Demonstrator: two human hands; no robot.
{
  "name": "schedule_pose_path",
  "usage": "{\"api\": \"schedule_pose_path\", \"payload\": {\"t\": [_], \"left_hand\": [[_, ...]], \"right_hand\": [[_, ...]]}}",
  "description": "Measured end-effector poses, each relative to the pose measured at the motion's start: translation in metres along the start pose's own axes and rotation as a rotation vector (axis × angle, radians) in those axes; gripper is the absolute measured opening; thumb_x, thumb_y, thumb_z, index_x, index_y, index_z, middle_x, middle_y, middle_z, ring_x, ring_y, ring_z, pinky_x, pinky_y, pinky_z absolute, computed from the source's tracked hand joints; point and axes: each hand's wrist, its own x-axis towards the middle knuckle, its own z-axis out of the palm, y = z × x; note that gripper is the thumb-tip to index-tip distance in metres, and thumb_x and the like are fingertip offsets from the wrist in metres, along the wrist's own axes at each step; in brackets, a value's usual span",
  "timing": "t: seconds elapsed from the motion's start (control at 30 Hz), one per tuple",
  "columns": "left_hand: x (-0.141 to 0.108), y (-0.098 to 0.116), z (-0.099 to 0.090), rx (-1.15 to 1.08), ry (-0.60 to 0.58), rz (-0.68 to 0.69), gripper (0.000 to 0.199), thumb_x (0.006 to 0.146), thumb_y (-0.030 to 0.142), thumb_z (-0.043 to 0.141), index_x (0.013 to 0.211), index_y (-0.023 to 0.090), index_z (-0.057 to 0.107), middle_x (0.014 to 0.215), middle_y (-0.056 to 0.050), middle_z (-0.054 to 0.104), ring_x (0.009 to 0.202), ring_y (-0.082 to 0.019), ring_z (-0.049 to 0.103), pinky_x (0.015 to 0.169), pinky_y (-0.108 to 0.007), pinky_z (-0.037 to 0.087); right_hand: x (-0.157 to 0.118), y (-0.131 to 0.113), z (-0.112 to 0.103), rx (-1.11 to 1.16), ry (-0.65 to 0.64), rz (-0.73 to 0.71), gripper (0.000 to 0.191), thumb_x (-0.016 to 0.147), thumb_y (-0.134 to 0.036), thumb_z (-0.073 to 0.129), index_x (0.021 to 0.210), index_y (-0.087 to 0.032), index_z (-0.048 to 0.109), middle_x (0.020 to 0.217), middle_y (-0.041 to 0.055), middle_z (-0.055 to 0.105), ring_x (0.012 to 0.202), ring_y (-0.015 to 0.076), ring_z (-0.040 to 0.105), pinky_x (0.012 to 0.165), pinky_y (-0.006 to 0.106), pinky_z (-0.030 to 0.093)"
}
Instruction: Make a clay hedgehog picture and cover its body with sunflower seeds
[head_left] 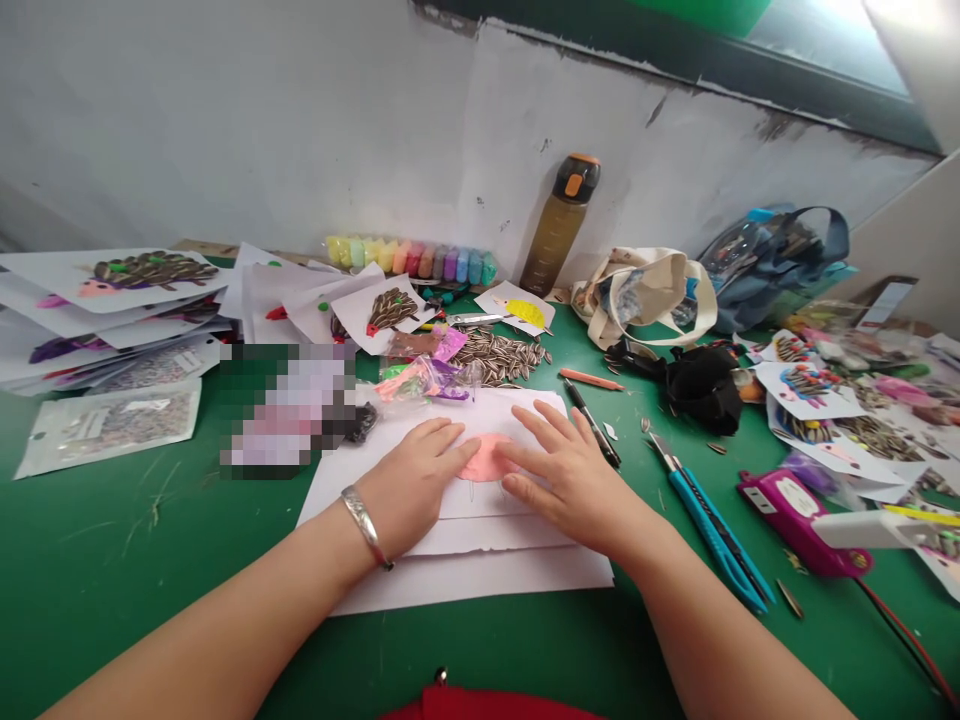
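Note:
A flat, rounded patch of pink modelling clay [480, 460] lies on a sheet of white paper [457, 535], with more sheets stacked under it. From the left, my left hand [421, 478] rests on the paper, its thumb on the clay's edge and its fingers stretched out. My right hand [574, 475] reaches in from the other side with fingers spread, its index finger touching the clay. Thin drawn lines show just below the patch. Neither hand grasps anything. A black pen [592, 424] lies just beyond my right hand.
Sunflower seeds [499, 357] and clay packets [424, 378] lie behind the paper. Right are a blue utility knife [712, 530] and a purple glue gun [806, 515]. Hedgehog pictures [112, 290] are stacked left. A bottle [559, 225] and a cloth bag [649, 295] stand by the wall.

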Motion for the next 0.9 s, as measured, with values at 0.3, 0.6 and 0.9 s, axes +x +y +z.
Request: {"api": "schedule_pose_path", "payload": {"t": [0.3, 0.6, 0.9], "left_hand": [[0.0, 0.008, -0.009, 0.068, -0.137, -0.03, 0.044, 0.074, -0.002, 0.049, 0.111, 0.016, 0.063, 0.126, -0.013, 0.058, 0.127, -0.036, 0.041, 0.101, -0.063, 0.036], [0.0, 0.009, -0.009, 0.046, -0.114, -0.03, 0.044, 0.074, -0.002, 0.049, 0.112, 0.016, 0.062, 0.125, -0.014, 0.057, 0.126, -0.034, 0.042, 0.102, -0.061, 0.036], [0.002, 0.013, -0.013, 0.029, -0.153, 0.0, 0.044, 0.079, 0.001, 0.047, 0.116, 0.021, 0.061, 0.126, -0.01, 0.058, 0.125, -0.035, 0.043, 0.1, -0.062, 0.036]], "right_hand": [[0.0, -0.003, 0.001, 0.007, -0.048, -0.042, 0.034, 0.095, -0.048, 0.04, 0.115, -0.034, 0.064, 0.15, 0.0045, 0.037, 0.141, 0.0342, 0.022, 0.109, 0.067, 0.013], [-0.003, -0.01, -0.005, 0.058, -0.122, -0.126, 0.033, 0.094, -0.046, 0.044, 0.121, -0.039, 0.062, 0.151, 0.0017, 0.035, 0.142, 0.034, 0.021, 0.109, 0.068, 0.012], [-0.006, 0.003, -0.008, 0.058, -0.03, -0.108, 0.034, 0.095, -0.045, 0.042, 0.124, -0.039, 0.059, 0.151, 0.0032, 0.035, 0.141, 0.0311, 0.026, 0.11, 0.065, 0.016]]}}
